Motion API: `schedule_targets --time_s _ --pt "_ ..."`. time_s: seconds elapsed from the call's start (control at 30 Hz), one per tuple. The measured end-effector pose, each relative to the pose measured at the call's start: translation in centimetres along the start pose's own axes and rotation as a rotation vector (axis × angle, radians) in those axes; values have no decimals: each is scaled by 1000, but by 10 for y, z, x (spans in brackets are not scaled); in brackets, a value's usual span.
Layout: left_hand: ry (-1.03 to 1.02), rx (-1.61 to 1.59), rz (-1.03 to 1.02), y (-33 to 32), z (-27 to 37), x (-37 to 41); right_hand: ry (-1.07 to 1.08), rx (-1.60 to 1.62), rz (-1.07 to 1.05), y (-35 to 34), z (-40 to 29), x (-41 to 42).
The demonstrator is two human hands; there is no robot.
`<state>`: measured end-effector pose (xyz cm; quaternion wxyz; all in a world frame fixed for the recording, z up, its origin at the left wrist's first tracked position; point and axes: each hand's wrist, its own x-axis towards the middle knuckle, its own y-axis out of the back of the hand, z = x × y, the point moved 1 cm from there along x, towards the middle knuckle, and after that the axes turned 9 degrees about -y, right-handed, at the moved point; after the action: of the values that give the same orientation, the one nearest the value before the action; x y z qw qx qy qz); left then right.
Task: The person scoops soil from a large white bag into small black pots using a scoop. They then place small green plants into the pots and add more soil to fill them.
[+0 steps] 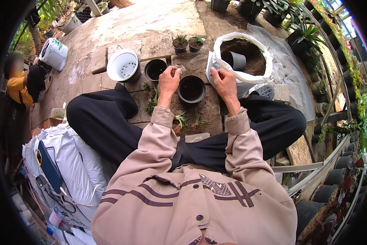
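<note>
Above the paving, my left hand hovers between two black plastic pots, its fingers curled and their tips together; whether it holds something small cannot be told. My right hand, also with curled fingers, is beside the near left rim of a white sack of dark soil, in which a grey-black pot lies tilted. Between my hands stands a black pot, dark inside. Another black pot is just left of my left hand. Small grassy plants lie loose on the slabs nearer my body.
Two small potted plants stand beyond the pots. A white pot with a perforated base sits inside a dark one at left. White sacks carry a phone and cables. A person sits at far left; potted plants line the right.
</note>
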<state>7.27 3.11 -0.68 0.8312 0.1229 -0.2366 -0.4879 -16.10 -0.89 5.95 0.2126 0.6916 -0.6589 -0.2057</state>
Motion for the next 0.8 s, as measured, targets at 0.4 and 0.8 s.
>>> schedule_targets --time_s 0.4,0.8 --pt "-10 -385 -260 -67 57 -5 172 -852 -66 108 -22 130" --pt "107 -524 -290 -92 69 -5 128 -806 -201 115 -19 123"
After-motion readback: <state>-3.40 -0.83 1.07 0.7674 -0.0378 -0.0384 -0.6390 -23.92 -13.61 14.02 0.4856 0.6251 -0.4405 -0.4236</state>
